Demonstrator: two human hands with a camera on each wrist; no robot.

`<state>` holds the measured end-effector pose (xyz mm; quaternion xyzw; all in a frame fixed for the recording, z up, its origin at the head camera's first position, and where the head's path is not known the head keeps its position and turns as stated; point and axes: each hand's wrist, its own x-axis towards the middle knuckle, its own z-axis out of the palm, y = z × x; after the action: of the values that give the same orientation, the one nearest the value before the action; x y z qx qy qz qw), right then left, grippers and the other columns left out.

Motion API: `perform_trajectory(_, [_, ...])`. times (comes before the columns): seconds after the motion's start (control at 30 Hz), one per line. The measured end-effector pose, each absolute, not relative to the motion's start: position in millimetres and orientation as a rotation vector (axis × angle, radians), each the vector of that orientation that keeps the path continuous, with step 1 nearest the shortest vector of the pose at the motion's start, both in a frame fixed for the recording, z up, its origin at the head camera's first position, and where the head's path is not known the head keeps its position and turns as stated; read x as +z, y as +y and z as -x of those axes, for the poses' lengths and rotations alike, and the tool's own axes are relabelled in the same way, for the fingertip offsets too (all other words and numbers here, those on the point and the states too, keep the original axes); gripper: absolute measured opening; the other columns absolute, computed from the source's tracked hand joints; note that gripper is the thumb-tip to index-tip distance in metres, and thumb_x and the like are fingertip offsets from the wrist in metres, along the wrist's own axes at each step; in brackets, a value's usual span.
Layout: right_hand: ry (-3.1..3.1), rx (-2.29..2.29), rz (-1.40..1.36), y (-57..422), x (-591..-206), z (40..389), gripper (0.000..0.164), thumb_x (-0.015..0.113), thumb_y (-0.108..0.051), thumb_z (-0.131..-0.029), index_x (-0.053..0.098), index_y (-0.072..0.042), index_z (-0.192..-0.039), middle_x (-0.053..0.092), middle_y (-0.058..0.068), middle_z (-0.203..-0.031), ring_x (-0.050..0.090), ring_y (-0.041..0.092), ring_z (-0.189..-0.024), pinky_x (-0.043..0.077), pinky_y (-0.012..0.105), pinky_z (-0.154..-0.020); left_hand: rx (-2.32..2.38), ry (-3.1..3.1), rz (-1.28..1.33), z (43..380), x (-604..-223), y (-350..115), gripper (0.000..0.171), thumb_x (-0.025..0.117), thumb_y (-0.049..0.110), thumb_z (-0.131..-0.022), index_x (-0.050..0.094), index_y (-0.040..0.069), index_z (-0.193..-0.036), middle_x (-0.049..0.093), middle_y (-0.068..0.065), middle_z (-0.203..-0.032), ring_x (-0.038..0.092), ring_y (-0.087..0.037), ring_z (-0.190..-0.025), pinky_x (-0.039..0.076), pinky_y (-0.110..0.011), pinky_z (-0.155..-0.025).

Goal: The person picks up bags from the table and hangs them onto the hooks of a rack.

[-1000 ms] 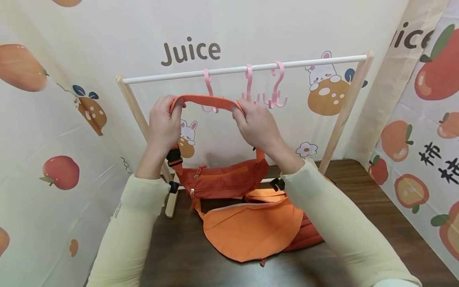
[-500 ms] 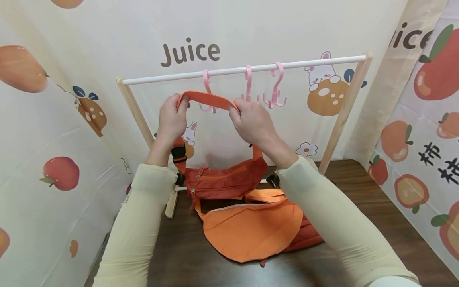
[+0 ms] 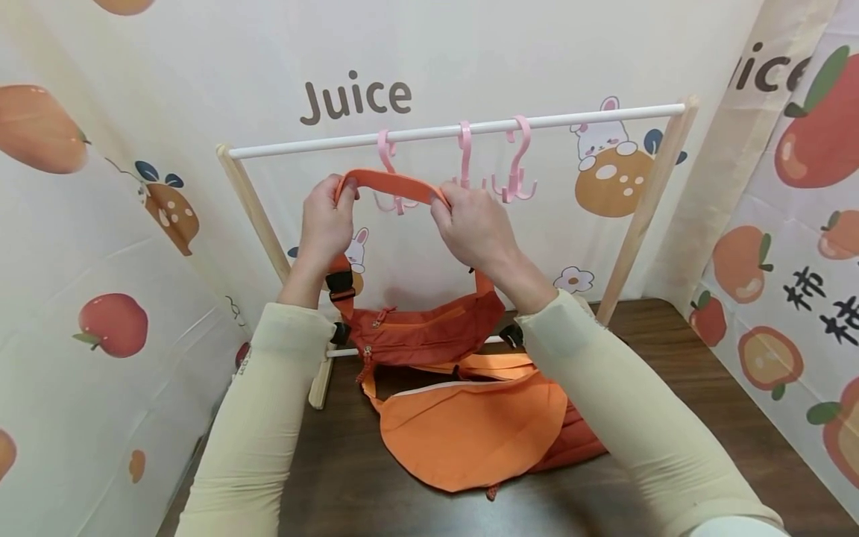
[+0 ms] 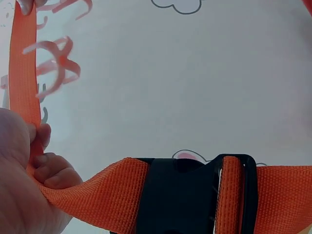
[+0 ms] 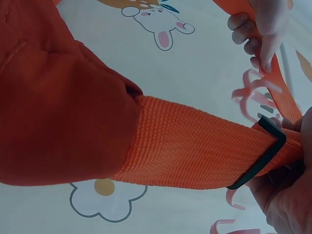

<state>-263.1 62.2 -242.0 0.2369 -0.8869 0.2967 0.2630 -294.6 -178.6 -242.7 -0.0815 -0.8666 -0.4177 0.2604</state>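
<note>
My left hand (image 3: 327, 216) and right hand (image 3: 478, 227) each grip the orange strap (image 3: 392, 183) of a dark red waist bag (image 3: 423, 328). A short span of strap arches between them, just in front of the leftmost pink hook (image 3: 397, 203). Below my hands the bag hangs level, its zips facing me. A black buckle (image 4: 180, 195) sits on the strap near my left hand. By my right hand a black slider (image 5: 261, 156) crosses the webbing. Two more pink hooks, a middle hook (image 3: 465, 156) and a right hook (image 3: 515, 168), hang from the white rail (image 3: 570, 119).
An orange bag (image 3: 473, 432) lies on the dark wooden table (image 3: 335, 470), with another dark red bag (image 3: 577, 440) partly under it. Wooden posts (image 3: 644, 216) hold up the rail. Printed cloth surrounds the table.
My left hand has shifted right, closer to my right hand, so the strap between them bows more. The hanging bag has swung slightly right, and the leftmost hook has turned a little.
</note>
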Motion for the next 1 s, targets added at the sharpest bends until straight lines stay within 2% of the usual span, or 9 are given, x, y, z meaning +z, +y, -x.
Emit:
perform_trajectory(0.27, [-2.408,0.796,-0.616,64,-245,266,0.027,0.048,-0.023,-0.111,0.065,-0.005,-0.1,0.052,0.008,-0.067,0.046,0.024,-0.054,0.042,0.034,-0.052,-1.134,-2.36,0.231,297,-244,-176,0.038,0.046,0.036,-0.115,0.065,0.003,-0.119,0.044,-0.011,-0.086,0.044,-0.025,-0.072,0.038,-0.033,-0.063])
perform_trajectory(0.6, [-2.404,0.768,-0.585,64,-249,265,0.028,0.048,-0.025,-0.111,0.065,-0.005,-0.101,0.053,0.007,-0.067,0.047,0.024,-0.055,0.043,0.034,-0.052,-1.141,-2.334,0.246,300,-246,-174,0.035,0.048,0.034,-0.115,0.066,0.004,-0.115,0.045,-0.01,-0.086,0.043,-0.025,-0.075,0.037,-0.033,-0.068])
perform_trajectory(1.0, [-2.458,0.771,-0.582,63,-254,270,0.027,0.05,-0.026,-0.111,0.066,-0.004,-0.111,0.055,0.007,-0.07,0.048,0.024,-0.055,0.045,0.033,-0.053,-1.125,-2.363,0.241,306,-257,-177,0.036,0.047,0.035,-0.115,0.065,0.004,-0.117,0.045,-0.011,-0.086,0.045,-0.027,-0.075,0.037,-0.035,-0.068])
